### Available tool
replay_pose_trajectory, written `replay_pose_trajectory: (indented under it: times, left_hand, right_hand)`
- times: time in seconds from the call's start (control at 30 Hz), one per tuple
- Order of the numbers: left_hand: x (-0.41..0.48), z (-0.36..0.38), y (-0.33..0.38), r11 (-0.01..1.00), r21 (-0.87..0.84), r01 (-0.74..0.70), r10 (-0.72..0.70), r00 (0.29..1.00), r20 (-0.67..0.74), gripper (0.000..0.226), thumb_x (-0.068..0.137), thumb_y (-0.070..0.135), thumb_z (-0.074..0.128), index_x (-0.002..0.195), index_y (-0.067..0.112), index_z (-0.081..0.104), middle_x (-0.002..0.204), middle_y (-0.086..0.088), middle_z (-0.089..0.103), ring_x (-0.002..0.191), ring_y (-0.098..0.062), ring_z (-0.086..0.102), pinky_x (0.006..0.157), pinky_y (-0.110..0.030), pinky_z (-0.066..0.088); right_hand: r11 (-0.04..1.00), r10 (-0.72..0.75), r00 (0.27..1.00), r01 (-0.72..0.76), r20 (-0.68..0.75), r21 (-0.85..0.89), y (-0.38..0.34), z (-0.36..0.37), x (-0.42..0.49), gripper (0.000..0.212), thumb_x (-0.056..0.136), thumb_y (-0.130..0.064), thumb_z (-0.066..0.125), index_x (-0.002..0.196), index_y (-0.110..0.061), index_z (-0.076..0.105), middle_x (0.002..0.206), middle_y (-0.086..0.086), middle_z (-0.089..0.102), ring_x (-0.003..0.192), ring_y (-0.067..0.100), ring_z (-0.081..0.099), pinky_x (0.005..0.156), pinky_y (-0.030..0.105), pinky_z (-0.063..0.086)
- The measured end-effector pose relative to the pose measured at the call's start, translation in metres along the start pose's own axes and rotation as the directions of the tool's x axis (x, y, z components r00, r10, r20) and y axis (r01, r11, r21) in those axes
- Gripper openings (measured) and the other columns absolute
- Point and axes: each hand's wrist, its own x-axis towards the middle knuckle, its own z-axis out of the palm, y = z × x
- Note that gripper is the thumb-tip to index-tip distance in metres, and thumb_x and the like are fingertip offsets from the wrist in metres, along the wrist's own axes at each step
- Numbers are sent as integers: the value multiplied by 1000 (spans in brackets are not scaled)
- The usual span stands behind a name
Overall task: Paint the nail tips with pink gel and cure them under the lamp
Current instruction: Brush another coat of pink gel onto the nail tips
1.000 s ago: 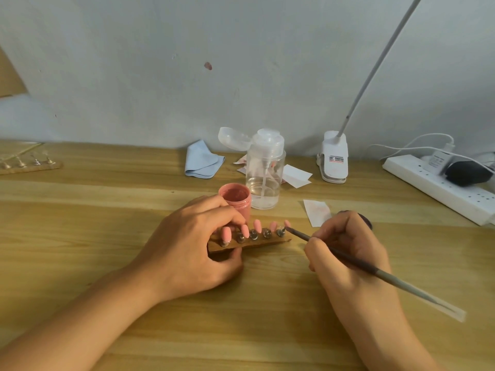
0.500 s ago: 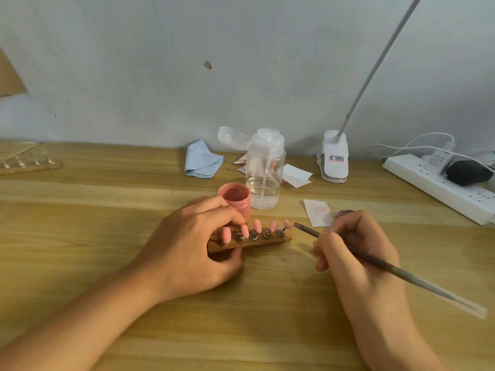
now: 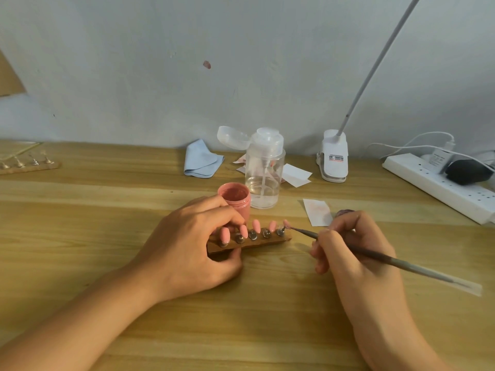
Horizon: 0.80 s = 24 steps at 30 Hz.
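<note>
Pink nail tips [image 3: 256, 226] stand in a row of five on metal pegs along a small wooden holder [image 3: 267, 243], which lies on the wooden table [image 3: 80, 223] at its middle. The left hand [image 3: 192, 245] grips the holder's left end, thumb on the near side and fingers curled over the far side. The right hand [image 3: 356, 250] pinches a thin brush [image 3: 407, 264] like a pen, its bristles touching the rightmost tip [image 3: 286, 224]. An open jar of pink gel [image 3: 235, 195] sits just behind the left hand's fingers, beside a clear pump bottle [image 3: 265, 170]. Farther back lie a blue cloth [image 3: 202, 162], paper wipes [image 3: 317, 211], a white clip lamp base [image 3: 334, 159] and a power strip [image 3: 434, 183].
</note>
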Motion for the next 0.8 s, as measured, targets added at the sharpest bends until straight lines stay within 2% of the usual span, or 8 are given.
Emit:
replay_pose_trajectory:
  times: [0.13, 0.33, 0.47, 0.57, 0.67, 0.8]
  left_hand:
    - [0, 0, 0, 1000, -7, 6, -6, 1000, 6, 19, 68, 31, 67, 87, 31, 68, 88, 11, 62, 71, -7, 56, 66, -34, 53]
    - [1, 0, 0, 1000, -3, -5, 5, 1000, 7, 19, 68, 36, 62, 86, 32, 66, 88, 14, 61, 71, -4, 55, 65, -30, 52]
    - [0, 0, 0, 1000, -15, -4, 4, 1000, 10, 18, 69, 36, 63, 86, 32, 66, 89, 13, 62, 70, -5, 55, 64, -31, 52]
    - [1, 0, 0, 1000, -7, -3, 3, 1000, 15, 19, 69, 37, 62, 87, 32, 66, 88, 13, 62, 70, -5, 55, 64, -31, 52]
    - [1, 0, -1, 1000, -5, 2, -2, 1000, 17, 20, 69, 37, 62, 87, 33, 67, 88, 13, 62, 71, -5, 55, 65, -31, 52]
    - [0, 0, -1, 1000, -17, 8, -8, 1000, 22, 19, 69, 36, 63, 87, 33, 67, 89, 12, 62, 71, -5, 55, 65, -32, 52]
  right_hand:
    - [1000, 0, 1000, 0, -5, 9, 0, 0, 0, 11, 83, 1, 55, 76, -7, 50, 55, 7, 62, 46, 11, 49, 45, 15, 41]
    - [999, 6, 1000, -6, 7, 32, -1, 1, -1, 10, 84, 1, 56, 78, -4, 50, 54, 7, 61, 46, 10, 50, 45, 15, 41]
    - [998, 22, 1000, -23, 15, 64, -4, 2, -1, 10, 85, 7, 54, 80, 1, 48, 56, 16, 56, 46, 9, 49, 43, 16, 40]
    - [997, 15, 1000, -16, 19, 74, -5, 3, -2, 11, 84, 10, 53, 80, 2, 47, 56, 15, 56, 46, 12, 46, 42, 17, 38]
    - [998, 0, 1000, -1, 26, 56, -5, 3, -2, 11, 83, 9, 55, 81, 1, 47, 61, 21, 54, 49, 16, 44, 44, 20, 36]
    - [998, -6, 1000, 5, 12, 64, -5, 1, -2, 10, 80, 5, 56, 80, -1, 47, 62, 20, 57, 52, 18, 45, 46, 22, 37]
